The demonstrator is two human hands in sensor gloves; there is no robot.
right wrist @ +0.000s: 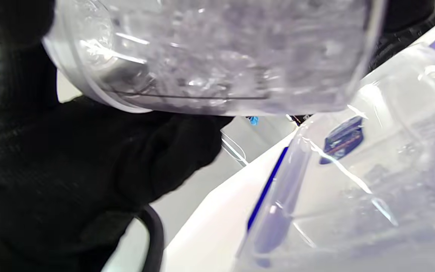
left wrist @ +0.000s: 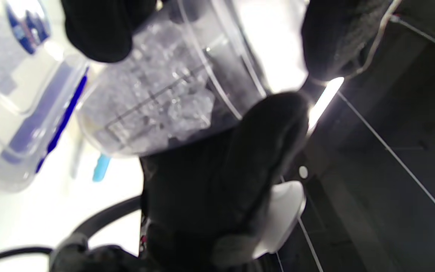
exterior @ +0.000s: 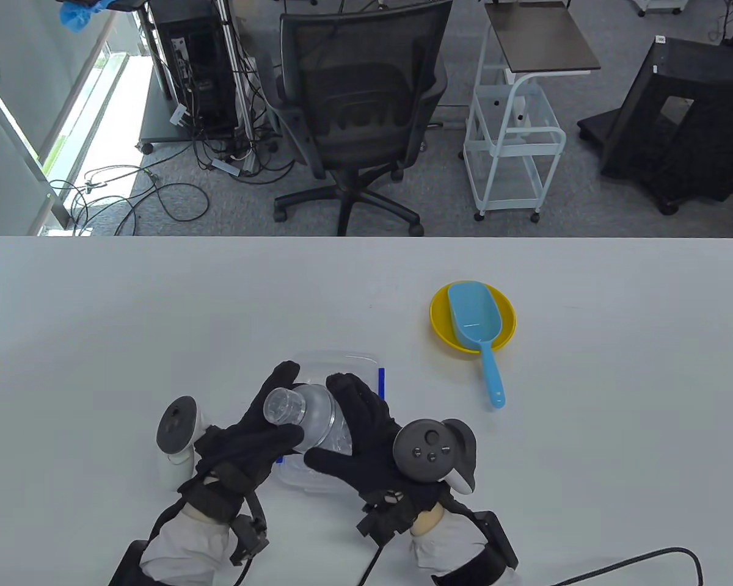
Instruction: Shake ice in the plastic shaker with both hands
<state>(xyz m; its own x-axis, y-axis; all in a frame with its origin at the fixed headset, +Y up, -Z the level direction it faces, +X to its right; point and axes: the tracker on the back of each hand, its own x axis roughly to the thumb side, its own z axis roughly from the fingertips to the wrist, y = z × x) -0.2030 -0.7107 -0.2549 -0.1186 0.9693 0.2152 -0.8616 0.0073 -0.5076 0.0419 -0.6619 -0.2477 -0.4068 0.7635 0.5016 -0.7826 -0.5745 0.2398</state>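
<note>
Table view: low in the frame, left of centre, the left hand [exterior: 253,427] and right hand [exterior: 357,436] grip the clear shaker [exterior: 308,421] from both sides, tilted with its cap toward the upper left, above a clear box [exterior: 342,366] on the table [exterior: 98,317]. To the right, a blue scoop [exterior: 479,336] lies in a yellow bowl [exterior: 504,323].

Left wrist view: ice [left wrist: 157,109] fills the shaker at upper centre; gloved fingers [left wrist: 100,30] press its wall.

Right wrist view: the shaker spans the top, the box sits lower right.
</note>
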